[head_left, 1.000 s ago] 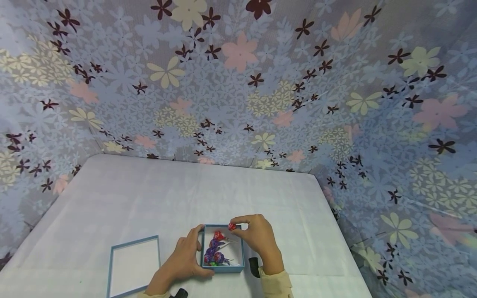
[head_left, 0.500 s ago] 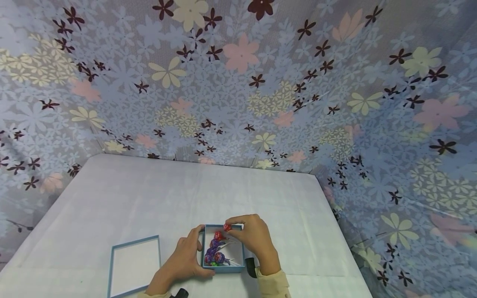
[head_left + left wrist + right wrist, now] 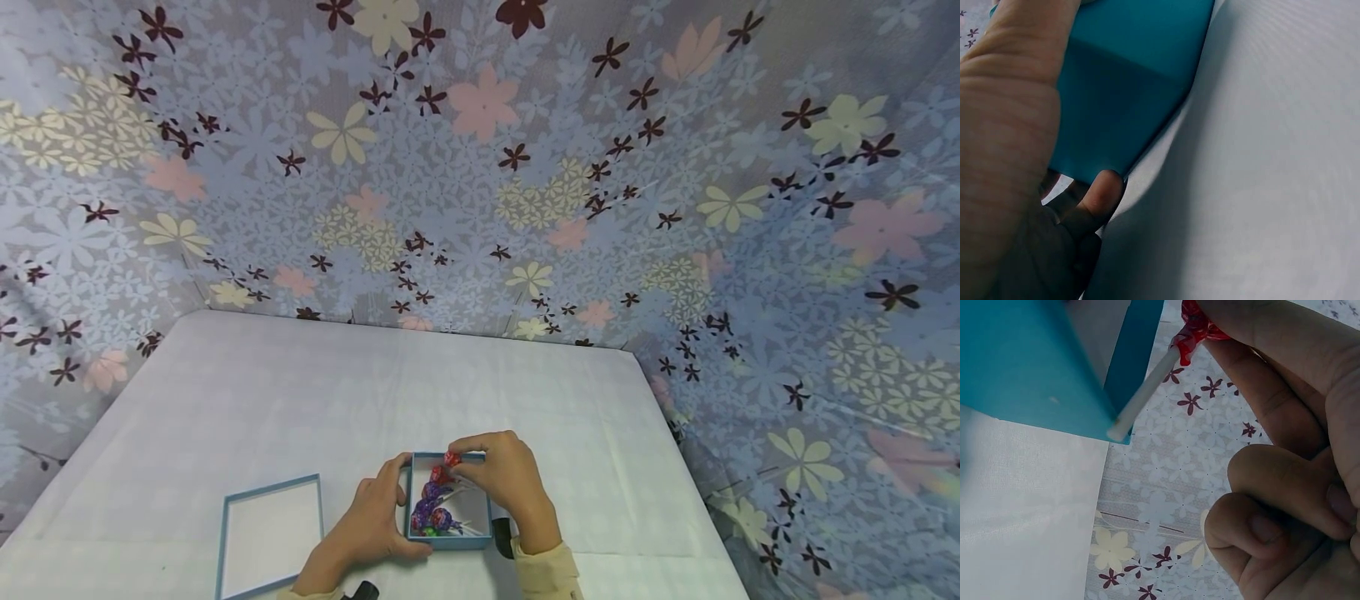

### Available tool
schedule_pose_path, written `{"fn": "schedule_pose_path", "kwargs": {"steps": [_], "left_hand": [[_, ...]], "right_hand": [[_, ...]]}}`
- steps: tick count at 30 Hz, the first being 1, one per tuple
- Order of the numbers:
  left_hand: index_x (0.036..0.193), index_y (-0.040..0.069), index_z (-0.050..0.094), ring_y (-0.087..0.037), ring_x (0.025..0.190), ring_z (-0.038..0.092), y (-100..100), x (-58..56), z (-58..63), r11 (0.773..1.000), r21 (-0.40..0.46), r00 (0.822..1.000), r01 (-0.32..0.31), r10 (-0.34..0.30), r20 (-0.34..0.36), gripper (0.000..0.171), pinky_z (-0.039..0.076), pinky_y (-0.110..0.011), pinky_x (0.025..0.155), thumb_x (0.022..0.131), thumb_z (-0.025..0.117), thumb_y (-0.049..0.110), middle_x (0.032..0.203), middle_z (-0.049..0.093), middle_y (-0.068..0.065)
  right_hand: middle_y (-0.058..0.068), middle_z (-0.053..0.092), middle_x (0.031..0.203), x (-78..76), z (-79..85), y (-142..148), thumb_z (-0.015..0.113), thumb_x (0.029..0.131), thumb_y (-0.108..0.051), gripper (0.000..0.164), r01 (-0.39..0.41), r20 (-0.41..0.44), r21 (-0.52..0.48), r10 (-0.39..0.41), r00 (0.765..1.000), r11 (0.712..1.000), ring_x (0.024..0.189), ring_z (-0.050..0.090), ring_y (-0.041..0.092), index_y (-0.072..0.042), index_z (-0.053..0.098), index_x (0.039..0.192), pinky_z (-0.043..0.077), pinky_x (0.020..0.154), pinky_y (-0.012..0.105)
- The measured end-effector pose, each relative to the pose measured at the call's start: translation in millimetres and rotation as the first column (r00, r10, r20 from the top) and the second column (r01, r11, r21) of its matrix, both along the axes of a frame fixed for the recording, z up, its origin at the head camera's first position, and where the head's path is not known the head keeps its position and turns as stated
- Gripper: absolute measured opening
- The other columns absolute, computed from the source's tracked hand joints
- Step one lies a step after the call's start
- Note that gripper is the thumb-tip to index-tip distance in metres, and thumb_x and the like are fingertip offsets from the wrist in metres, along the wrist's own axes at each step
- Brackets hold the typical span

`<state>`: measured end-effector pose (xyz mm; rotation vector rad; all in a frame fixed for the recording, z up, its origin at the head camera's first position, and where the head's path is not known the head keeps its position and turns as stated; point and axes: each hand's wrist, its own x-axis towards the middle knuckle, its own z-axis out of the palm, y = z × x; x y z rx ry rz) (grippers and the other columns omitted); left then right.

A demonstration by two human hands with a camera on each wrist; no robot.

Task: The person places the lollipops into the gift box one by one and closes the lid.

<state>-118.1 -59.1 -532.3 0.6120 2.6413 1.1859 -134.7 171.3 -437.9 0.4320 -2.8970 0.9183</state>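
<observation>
My right hand [image 3: 506,475] pinches a red-wrapped lollipop [image 3: 452,458] between thumb and fingers, over the far side of a square blue box [image 3: 454,543]. In the right wrist view its white stick [image 3: 1144,397] slants down in front of the box's corner, and the other fingers are curled into the palm. My left hand [image 3: 366,518] grips the box from the left, thumb at the near corner and fingers at the far one. Inside the box, several lollipops [image 3: 431,504] in purple, red and green wrappers lie along the left side, sticks pointing right.
A shallow blue-edged lid [image 3: 272,537] with a white inside lies on the white-covered table [image 3: 360,375], left of the box. Flower-patterned cloth [image 3: 450,183] hangs behind the table and on both sides.
My right hand has moved a little left with the red lollipop, from the box's far right corner to near the red lollipop inside. The left hand and box have stayed put.
</observation>
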Motion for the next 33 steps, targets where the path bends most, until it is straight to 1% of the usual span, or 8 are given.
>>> {"fn": "schedule_pose_path", "kwargs": {"steps": [8,13,18,21,28,33], "left_hand": [[0.155,0.007,0.022,-0.010,0.087,0.046,-0.5,0.1,-0.3,1.000,0.002,1.000,0.002,-0.002,-0.011,0.138,0.036,-0.045,0.094,0.051,0.090,0.067,0.094,0.049,0.010],[0.155,0.008,0.022,-0.012,0.090,0.046,-1.1,-0.6,0.2,1.000,0.009,1.000,-0.002,0.003,-0.004,0.138,0.037,-0.046,0.094,0.050,0.091,0.067,0.095,0.049,0.009],[0.154,0.007,0.022,-0.011,0.088,0.046,-2.3,-2.0,0.3,1.000,0.009,1.000,0.010,-0.010,-0.021,0.137,0.035,-0.046,0.095,0.051,0.091,0.066,0.096,0.049,0.009],[0.154,0.007,0.022,-0.010,0.087,0.046,-2.9,-2.7,0.1,1.000,0.003,1.000,0.017,-0.017,-0.025,0.137,0.035,-0.045,0.094,0.052,0.090,0.067,0.096,0.049,0.009],[0.154,0.005,0.022,-0.010,0.087,0.046,-4.3,-3.7,2.3,1.000,0.006,1.000,0.016,-0.016,-0.026,0.138,0.034,-0.044,0.093,0.051,0.090,0.066,0.096,0.049,0.009],[0.154,0.004,0.023,-0.009,0.086,0.045,-3.6,-4.0,3.4,1.000,0.000,1.000,0.011,-0.011,-0.025,0.138,0.035,-0.043,0.093,0.050,0.091,0.065,0.095,0.049,0.010]], "right_hand": [[-0.012,0.076,0.103,-1.5,1.1,-0.6,0.085,0.080,-0.027,0.025,-0.011,0.019,-0.016,0.012,1.000,1.000,0.095,0.072,0.012,-0.026,0.082,0.104,0.056,0.080,0.035],[-0.013,0.076,0.103,-2.6,1.3,-0.7,0.086,0.079,-0.026,0.025,-0.033,0.026,-0.033,0.034,0.999,0.999,0.097,0.071,0.010,-0.027,0.081,0.104,0.056,0.083,0.035],[-0.013,0.076,0.103,-3.6,1.3,-0.5,0.086,0.079,-0.025,0.026,-0.053,0.061,-0.055,0.057,0.997,0.997,0.097,0.071,0.009,-0.027,0.081,0.105,0.056,0.081,0.034],[-0.013,0.076,0.103,-3.9,0.9,-0.2,0.086,0.079,-0.026,0.026,-0.055,0.073,-0.046,0.058,0.996,0.997,0.096,0.071,0.008,-0.029,0.081,0.104,0.055,0.080,0.032],[-0.013,0.076,0.102,-5.1,1.1,-1.0,0.087,0.078,-0.025,0.027,-0.090,0.061,-0.059,0.094,0.994,0.994,0.095,0.071,0.006,-0.028,0.081,0.104,0.056,0.080,0.030],[-0.013,0.076,0.100,-7.0,-0.2,-2.9,0.086,0.078,-0.028,0.023,-0.092,0.128,-0.046,0.097,0.987,0.995,0.089,0.070,0.005,-0.031,0.082,0.101,0.053,0.075,0.027]]}}
